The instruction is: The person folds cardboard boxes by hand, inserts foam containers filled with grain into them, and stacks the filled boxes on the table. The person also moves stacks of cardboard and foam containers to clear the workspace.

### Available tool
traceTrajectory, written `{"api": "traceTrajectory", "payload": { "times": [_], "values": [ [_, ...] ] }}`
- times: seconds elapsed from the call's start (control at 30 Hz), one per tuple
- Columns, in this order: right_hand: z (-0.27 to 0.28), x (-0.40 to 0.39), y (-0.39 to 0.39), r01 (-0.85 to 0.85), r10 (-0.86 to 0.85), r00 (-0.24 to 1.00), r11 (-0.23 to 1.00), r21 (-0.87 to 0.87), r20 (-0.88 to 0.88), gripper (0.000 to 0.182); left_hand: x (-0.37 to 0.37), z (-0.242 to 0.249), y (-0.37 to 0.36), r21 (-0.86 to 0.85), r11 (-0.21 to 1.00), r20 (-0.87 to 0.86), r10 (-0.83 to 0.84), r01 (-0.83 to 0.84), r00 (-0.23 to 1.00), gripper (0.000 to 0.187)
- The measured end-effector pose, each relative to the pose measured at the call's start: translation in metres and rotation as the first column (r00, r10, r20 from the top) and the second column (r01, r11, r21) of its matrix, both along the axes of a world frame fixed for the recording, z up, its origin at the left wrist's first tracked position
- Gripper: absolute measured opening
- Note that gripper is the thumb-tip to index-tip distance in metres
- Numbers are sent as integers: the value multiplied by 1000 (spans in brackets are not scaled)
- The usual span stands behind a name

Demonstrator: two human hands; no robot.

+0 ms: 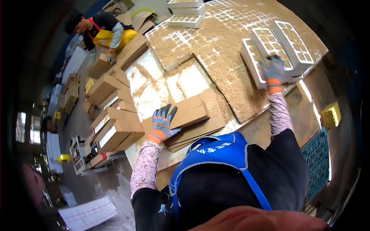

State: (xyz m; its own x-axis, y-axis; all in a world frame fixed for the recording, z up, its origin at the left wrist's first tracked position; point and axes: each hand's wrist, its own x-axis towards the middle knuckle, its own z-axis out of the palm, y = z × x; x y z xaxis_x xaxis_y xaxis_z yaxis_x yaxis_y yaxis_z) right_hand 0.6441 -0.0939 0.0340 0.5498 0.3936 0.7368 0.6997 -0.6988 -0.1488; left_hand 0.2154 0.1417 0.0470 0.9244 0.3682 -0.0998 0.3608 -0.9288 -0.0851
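My left hand (162, 121) lies over the left part of a folded brown carton (190, 112), gloved fingers and thumb spread. Beneath that carton are several flat cardboard sheets (214, 121). On the right, my right hand (273, 70) is at the near end of a white foam tray (269, 40) with brown, crumb-like filling in its cells. Its fingers bend over the tray's top and its thumb is by the tray on the left (252, 57); the grip's underside is hidden. Another foam tray (295, 42) sits on the far right of this group.
Brown crumbs cover the worktable (227, 77). More foam trays (187, 19) are stacked at the back. Open cartons (119, 125) line the left side, where a co-worker (110, 30) handles a box. A yellow block (330, 114) and a green plastic grid (316, 161) are at right.
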Motion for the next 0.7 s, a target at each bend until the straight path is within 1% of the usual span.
{"api": "traceTrajectory", "payload": {
  "times": [0.03, 0.07, 0.1, 0.13, 0.17, 0.2, 0.23, 0.27, 0.3, 0.33, 0.37, 0.4, 0.47, 0.5, 0.53, 0.57, 0.6, 0.63, 0.67, 0.7],
  "values": [
    [4, 8, -24, 239, -261, 962, 949, -205, -84, 42, 0, -2, 2, -16, 999, 28, -38, 38, 999, 93],
    [-5, 20, -39, 343, -408, 909, 846, -409, -81, 44, -2, -3, 2, -27, 998, 59, -58, 59, 997, 92],
    [-21, 32, -45, 370, -510, 850, 758, -537, -133, 52, -2, -3, 3, -31, 997, 62, -64, 66, 996, 91],
    [-34, 41, -50, 350, -495, 858, 761, -547, -140, 57, -4, -2, 3, -31, 998, 59, -54, 56, 997, 91],
    [-29, 35, -51, 280, -431, 889, 779, -561, -155, 55, -6, -2, 2, -22, 998, 75, -53, 55, 996, 91],
    [-43, 45, -54, 226, -354, 921, 827, -515, -164, 53, -7, -2, 2, -10, 998, 91, -56, 57, 994, 90],
    [-35, 37, -50, 189, -327, 928, 824, -534, -176, 54, -9, -2, 1, -10, 999, 70, -37, 38, 997, 90],
    [-24, 22, -48, 143, -304, 921, 843, -518, -242, 58, -10, -2, 2, -15, 999, 49, -35, 35, 998, 91],
    [-42, 26, -53, 111, -220, 955, 887, -448, -198, 59, -13, -1, 2, -13, 999, 67, -39, 40, 997, 91],
    [-44, 16, -53, 104, -227, 943, 895, -434, -241, 63, -14, -1, 2, -12, 998, 85, -59, 60, 995, 91],
    [-44, 2, -51, 122, -243, 941, 893, -432, -236, 66, -16, 0, 2, 4, 1000, 93, -28, 28, 995, 91],
    [-32, -13, -49, 57, -206, 947, 864, -501, -247, 66, -17, 1, 1, -12, 999, 103, -39, 40, 994, 90],
    [-33, -9, -44, 99, -218, 942, 906, -411, -255, 62, -18, 0, 0, -28, 998, 112, -45, 48, 993, 90],
    [-26, 2, -42, 119, -232, 891, 949, -292, -391, 62, -19, -2, 0, -34, 998, 112, -48, 52, 993, 90],
    [-15, 14, -43, 41, -116, 864, 986, -162, -490, 68, -19, -3, 1, -40, 998, 114, -52, 57, 992, 90],
    [-18, 28, -41, 73, -125, 859, 990, -123, -496, 73, -19, -5, 1, -34, 998, 122, -54, 58, 991, 90],
    [-35, 59, -45, 106, -134, 855, 991, -84, -501, 78, -20, -5, 1, -32, 998, 126, -51, 55, 991, 90],
    [-77, 108, -50, 64, 4, 830, 993, 103, -557, 84, -20, -5, 1, -36, 998, 115, -51, 55, 992, 90],
    [-73, 112, -51, 30, 313, 461, 930, 367, -831, 76, -21, -3, 2, -37, 998, 103, -50, 55, 993, 91],
    [-112, 168, -64, -32, 370, 351, 923, 384, -860, 71, -22, 2, 2, -43, 998, 86, -44, 48, 995, 91]
  ]
}}
